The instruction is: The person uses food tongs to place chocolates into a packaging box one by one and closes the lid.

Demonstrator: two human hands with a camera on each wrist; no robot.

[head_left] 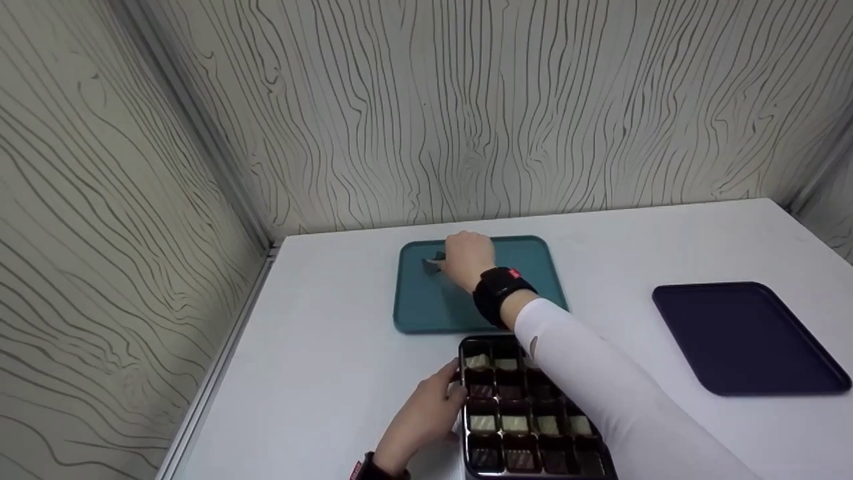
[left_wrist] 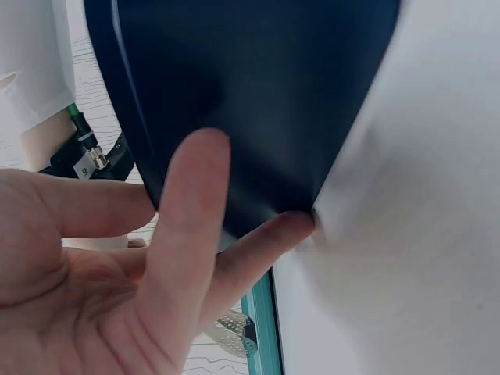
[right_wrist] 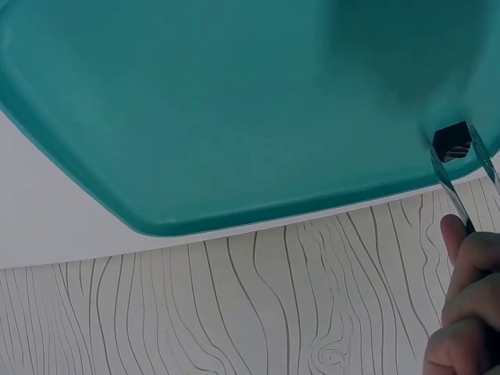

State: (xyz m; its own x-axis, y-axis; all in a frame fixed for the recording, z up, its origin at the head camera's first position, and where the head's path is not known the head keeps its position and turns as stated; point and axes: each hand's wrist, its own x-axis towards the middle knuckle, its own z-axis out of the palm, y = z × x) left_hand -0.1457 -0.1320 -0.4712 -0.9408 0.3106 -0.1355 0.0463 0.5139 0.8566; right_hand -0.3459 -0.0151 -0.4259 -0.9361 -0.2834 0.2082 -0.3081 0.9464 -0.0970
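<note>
My right hand (head_left: 468, 257) grips a pair of tongs (right_wrist: 449, 191) over the teal tray (head_left: 426, 310). In the right wrist view a dark chocolate piece (right_wrist: 452, 142) sits between their perforated ends, close over the tray near its rim. A black compartment box (head_left: 483, 403) stands in front, with rows of pale chocolates (head_left: 514, 424) and dark chocolates (head_left: 520, 459) in its cells. At the box's left side my left hand (head_left: 423, 410) rests its fairly straight fingers against the wall, as the left wrist view shows. My right sleeve hides the box's right part.
A dark navy tray (head_left: 746, 340) lies to the right on the white table (head_left: 320, 373). Wood-patterned panels (head_left: 426, 120) rise behind the table and along its left. The teal tray stands just beyond the box, near the back panel.
</note>
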